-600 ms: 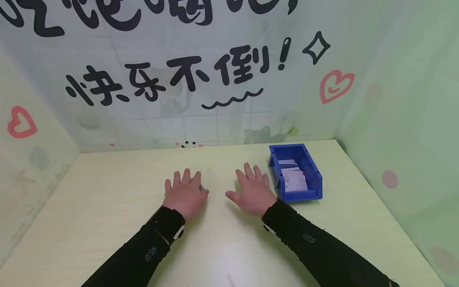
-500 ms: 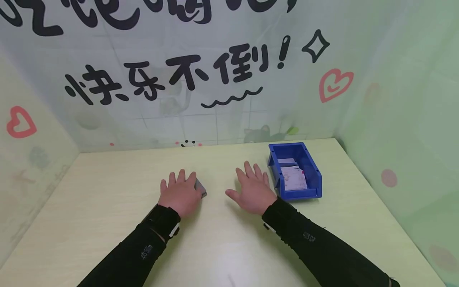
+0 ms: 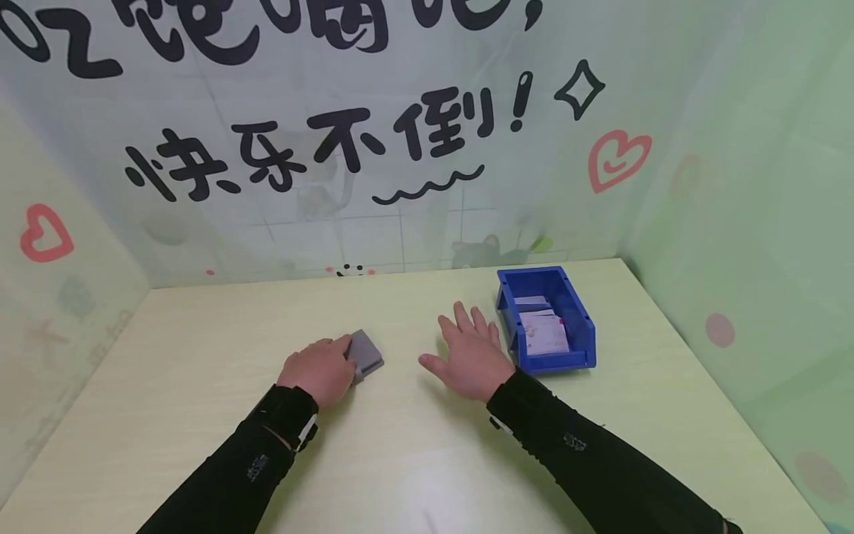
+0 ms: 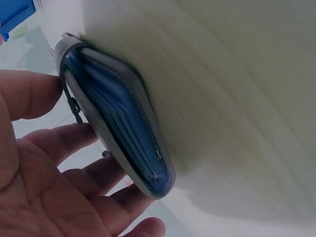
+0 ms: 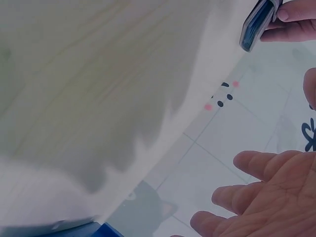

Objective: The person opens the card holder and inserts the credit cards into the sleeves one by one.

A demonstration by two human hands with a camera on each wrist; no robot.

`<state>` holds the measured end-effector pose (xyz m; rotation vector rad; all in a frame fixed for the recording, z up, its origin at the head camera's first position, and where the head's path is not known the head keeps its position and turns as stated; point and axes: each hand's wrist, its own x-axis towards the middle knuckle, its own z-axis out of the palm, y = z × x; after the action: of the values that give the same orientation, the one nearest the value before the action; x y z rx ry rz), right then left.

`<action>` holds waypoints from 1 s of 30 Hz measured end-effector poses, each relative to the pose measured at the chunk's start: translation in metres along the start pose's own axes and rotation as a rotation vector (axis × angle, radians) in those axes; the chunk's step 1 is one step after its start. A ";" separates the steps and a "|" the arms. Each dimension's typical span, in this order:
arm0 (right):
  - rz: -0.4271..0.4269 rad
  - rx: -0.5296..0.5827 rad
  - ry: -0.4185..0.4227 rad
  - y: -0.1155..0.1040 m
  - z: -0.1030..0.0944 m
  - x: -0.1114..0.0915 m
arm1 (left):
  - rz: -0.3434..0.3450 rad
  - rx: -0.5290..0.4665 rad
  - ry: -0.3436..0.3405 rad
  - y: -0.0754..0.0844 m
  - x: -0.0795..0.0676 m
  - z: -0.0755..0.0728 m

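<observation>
My left hand (image 3: 316, 371) has its fingers bent around the left side of a small grey card holder (image 3: 365, 352) on the table. In the left wrist view the card holder (image 4: 129, 94) shows blue sleeves inside its edge and a strap with a snap at one end. The thumb (image 4: 37, 94) meets the strap, and the other fingertips press along the grey cover. My right hand (image 3: 475, 357) is spread palm down close over the table, holding nothing, just left of a blue bin (image 3: 559, 363).
Several pale printed cards (image 3: 543, 334) lie inside the blue bin. The light wood table (image 3: 427, 452) meets a printed cloth backdrop (image 3: 320, 222) at the back, and cloth sides stand left and right.
My left hand has slid left and its spread fingers have bent in, so the card holder, mostly covered before, now shows. My right hand stays put.
</observation>
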<state>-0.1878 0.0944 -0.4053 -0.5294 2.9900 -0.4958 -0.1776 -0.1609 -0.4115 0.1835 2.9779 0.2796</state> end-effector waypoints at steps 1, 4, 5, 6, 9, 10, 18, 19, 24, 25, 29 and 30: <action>0.001 -0.002 -0.003 0.000 0.000 0.000 | -0.003 0.004 0.000 0.000 0.000 0.000; -0.004 -0.004 -0.011 -0.001 0.000 -0.001 | -0.011 0.017 0.007 0.001 -0.003 -0.001; -0.006 -0.002 -0.013 -0.001 -0.001 -0.001 | -0.015 0.023 0.013 0.002 -0.004 -0.002; -0.007 0.001 -0.015 -0.001 -0.001 -0.001 | -0.018 0.027 0.017 0.003 -0.005 -0.002; -0.011 0.008 -0.019 -0.002 -0.001 -0.001 | -0.021 0.042 0.032 0.006 -0.008 -0.003; -0.012 0.010 -0.021 -0.002 -0.001 -0.001 | -0.019 0.044 0.035 0.007 -0.009 -0.002; -0.021 0.011 -0.028 -0.004 0.003 -0.003 | -0.001 0.050 0.031 0.019 -0.020 0.002; -0.026 0.009 -0.029 -0.005 0.003 -0.004 | -0.001 0.047 0.033 0.021 -0.021 0.003; -0.053 -0.009 -0.039 -0.007 0.004 -0.005 | 0.022 0.051 0.056 0.032 -0.026 0.008; -0.061 -0.015 -0.041 -0.007 0.004 -0.005 | 0.026 0.049 0.060 0.034 -0.027 0.009; -0.095 -0.031 -0.048 -0.010 0.005 -0.007 | 0.045 0.034 0.074 0.042 -0.030 0.014; -0.109 -0.031 -0.049 -0.010 0.005 -0.007 | 0.050 0.031 0.076 0.044 -0.031 0.016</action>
<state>-0.1772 0.0863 -0.4062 -0.6996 2.9386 -0.4380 -0.1399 -0.1193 -0.4141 0.2568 3.0572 0.2517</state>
